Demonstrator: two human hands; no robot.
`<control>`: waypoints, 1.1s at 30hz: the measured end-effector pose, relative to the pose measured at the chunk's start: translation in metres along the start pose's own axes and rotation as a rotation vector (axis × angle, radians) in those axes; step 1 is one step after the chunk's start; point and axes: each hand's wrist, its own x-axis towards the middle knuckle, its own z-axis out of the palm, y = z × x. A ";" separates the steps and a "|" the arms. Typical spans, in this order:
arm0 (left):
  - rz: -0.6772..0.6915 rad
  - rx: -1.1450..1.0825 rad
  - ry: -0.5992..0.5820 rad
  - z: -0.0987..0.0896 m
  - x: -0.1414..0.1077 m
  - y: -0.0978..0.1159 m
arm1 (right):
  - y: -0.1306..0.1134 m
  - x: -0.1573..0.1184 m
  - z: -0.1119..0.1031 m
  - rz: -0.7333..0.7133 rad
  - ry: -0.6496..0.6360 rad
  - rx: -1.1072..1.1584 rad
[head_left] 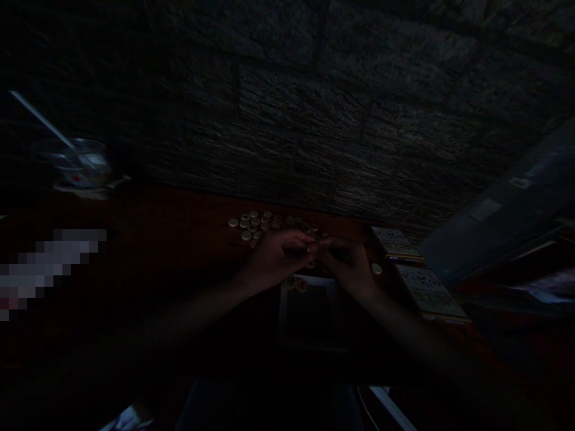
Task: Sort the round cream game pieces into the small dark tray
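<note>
My left hand [281, 251] and my right hand [348, 260] meet above the table, thumbs and fingertips pinched together. Something small may be between them, but the dark hides what it is. Behind my left hand lie several pale round game pieces [245, 223], a few with dark marks, resembling Chinese chess pieces. Directly below my hands is a shallow box [283, 314] with a light rim and dark inside. Two round pieces [300, 286] with markings rest at its far end. A single pale piece [377, 269] lies just right of my right hand.
Two flat boxes with dark lettering, a farther box [396, 242] and a nearer box [429, 290], lie on the right of the brown table [179, 224]. A clear cup [87, 164] with a straw stands at far left. A stone wall [287, 108] rises behind the table.
</note>
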 end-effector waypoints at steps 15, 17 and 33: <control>-0.036 -0.069 -0.012 -0.002 0.001 -0.001 | -0.003 0.001 -0.001 0.040 -0.058 0.125; -0.034 -0.052 0.000 -0.003 0.001 0.001 | -0.003 0.001 -0.002 0.064 -0.068 0.115; -0.001 0.053 0.054 -0.005 0.001 0.002 | 0.001 0.002 0.000 0.050 -0.071 0.105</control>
